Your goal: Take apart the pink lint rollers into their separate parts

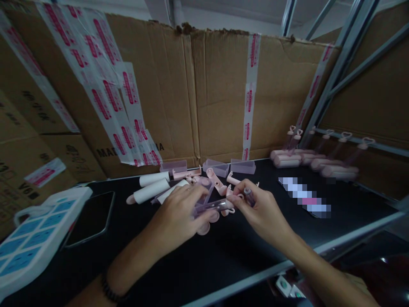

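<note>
Head view:
- My left hand (182,204): fingers closed around one translucent purple handle (217,206), above the black shelf (236,256).
- My right hand (262,207): thumb and forefinger pinched at the handle's pink end; curled fingers hold one purplish cylinder (249,197) (its type is unclear).
- White rolls (151,190): three, beside my left hand.
- Purple covers (243,166): three, along the carton (220,98).
- Pink rollers (287,161): at least five, right (blurred).
- Power strip (38,238): one, left.
</note>
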Demonstrator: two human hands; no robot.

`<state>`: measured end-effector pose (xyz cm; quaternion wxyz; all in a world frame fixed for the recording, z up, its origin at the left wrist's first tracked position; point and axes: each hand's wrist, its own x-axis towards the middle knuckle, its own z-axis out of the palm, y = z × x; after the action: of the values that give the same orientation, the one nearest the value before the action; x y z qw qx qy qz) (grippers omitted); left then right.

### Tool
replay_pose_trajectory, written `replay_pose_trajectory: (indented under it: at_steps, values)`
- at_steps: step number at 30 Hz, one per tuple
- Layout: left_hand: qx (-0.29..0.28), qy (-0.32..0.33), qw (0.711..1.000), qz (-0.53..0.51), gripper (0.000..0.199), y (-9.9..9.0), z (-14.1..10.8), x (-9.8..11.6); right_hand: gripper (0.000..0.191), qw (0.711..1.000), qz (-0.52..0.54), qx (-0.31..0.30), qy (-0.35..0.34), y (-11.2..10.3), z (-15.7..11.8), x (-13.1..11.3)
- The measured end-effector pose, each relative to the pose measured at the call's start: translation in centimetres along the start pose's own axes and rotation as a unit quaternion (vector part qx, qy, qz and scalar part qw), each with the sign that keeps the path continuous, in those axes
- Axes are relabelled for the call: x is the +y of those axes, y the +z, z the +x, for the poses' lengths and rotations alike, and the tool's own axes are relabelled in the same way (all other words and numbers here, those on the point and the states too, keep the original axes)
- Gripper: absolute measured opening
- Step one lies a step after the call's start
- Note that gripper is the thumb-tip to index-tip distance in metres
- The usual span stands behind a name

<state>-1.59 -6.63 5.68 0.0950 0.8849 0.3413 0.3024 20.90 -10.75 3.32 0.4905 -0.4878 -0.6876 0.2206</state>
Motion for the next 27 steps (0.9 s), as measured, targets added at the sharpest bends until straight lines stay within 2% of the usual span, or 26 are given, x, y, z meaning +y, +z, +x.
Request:
replay_pose_trajectory:
  at_steps: [3, 7, 13, 16, 22, 27]
  values:
    - [-0.019, 0.065, 0.995, 0.077, 0.016, 1.1, -0.6, 0.7, 0.015, 1.000, -0.010, 0.005, -0.004, 1.2, -0.4, -0.1]
    - [-0.006, 0.077, 0.993, 0.089, 0.004, 1.7, -1.1, 1.4, 0.014, 1.000, -0.005, -0.020, -0.016, 1.4, -0.6, -0.7]
    - [0.052, 0.124, 0.970, 0.200, 0.011, 1.2, -1.2, 2.3, 0.021, 0.984, -0.026, -0.162, -0.065, -0.7, 0.0, -1.7]
    - [0.055, 0.147, 0.955, 0.252, 0.015, 1.3, -1.2, 2.5, 0.022, 0.973, -0.044, -0.212, -0.076, -1.0, 0.0, -1.5]
    - [0.038, 0.170, 0.943, 0.283, 0.023, 1.7, -1.3, 2.7, 0.019, 0.968, -0.065, -0.213, -0.113, -1.4, -0.5, -1.1]
    - [0.033, 0.168, 0.946, 0.275, 0.022, 1.3, -1.5, 3.3, 0.032, 0.957, -0.133, -0.194, -0.169, -1.7, -1.0, -0.6]
